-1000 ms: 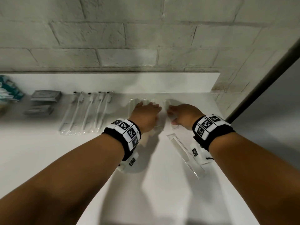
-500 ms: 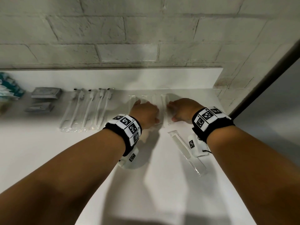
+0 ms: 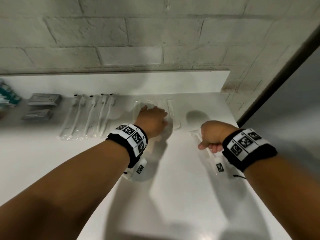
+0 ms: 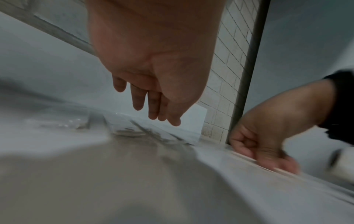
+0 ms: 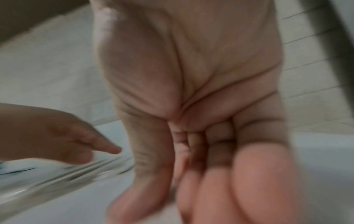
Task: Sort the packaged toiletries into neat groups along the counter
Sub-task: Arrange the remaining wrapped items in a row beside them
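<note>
Counter (image 3: pixel 52 170): white, set against a brick wall (image 3: pixel 121 40); its right end meets a dark door frame (image 3: pixel 277 70).
Left hand (image 3: pixel 152 118): palm down over the row of packaged combs (image 3: pixel 171 110) near the counter's back edge; the left wrist view shows its fingers (image 4: pixel 153 104) straight and close together, holding nothing.
Right hand (image 3: pixel 214 134): near the right edge, fingers curled, pinching a loose packaged comb (image 3: pixel 207 153) that lies slanted on the counter, apart from the row.
Packaged toothbrushes (image 3: pixel 90 116): lined up side by side, left of the combs.
Grey sachets (image 3: pixel 44 99): two, towards the back left.
Teal packets (image 3: pixel 8 97): blurred, at the far left edge.
</note>
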A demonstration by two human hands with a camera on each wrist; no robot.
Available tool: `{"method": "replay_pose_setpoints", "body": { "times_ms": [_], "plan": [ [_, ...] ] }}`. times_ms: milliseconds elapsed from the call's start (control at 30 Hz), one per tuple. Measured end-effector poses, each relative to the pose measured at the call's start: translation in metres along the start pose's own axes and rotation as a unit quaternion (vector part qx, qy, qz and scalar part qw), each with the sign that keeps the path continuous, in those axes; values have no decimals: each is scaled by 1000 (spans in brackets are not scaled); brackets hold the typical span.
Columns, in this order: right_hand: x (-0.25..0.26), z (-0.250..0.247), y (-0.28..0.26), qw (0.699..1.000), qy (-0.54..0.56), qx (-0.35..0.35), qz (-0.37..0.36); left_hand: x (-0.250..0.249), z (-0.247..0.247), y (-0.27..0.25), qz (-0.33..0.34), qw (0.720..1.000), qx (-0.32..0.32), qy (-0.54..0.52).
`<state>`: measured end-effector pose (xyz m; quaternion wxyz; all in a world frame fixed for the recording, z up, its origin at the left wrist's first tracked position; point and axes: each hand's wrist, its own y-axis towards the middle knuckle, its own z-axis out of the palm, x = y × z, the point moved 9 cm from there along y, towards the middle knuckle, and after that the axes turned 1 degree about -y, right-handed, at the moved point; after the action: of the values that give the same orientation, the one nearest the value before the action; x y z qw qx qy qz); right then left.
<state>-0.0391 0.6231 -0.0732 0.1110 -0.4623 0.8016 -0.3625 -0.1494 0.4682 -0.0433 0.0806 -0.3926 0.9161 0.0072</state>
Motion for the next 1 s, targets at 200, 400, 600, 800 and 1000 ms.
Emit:
{"method": "replay_pose_setpoints", "body": {
  "times_ms": [200,400,600,800,1000],
  "plan": [
    [3,-68,-6,956,112,-248,-107,-26,1,8,28,999,18,18],
    [13,-37,-5,975,-93,-134,-152,-36,8,20,44,997,27,62],
    [24,-47,10,962,-151,-167,-156,-44,17,28,70,995,47,49],
    [36,-52,26,953,-207,-165,-149,-39,18,27,65,997,40,19],
    [40,-55,33,946,-237,-162,-154,-38,21,32,45,998,52,14]
  ]
}}
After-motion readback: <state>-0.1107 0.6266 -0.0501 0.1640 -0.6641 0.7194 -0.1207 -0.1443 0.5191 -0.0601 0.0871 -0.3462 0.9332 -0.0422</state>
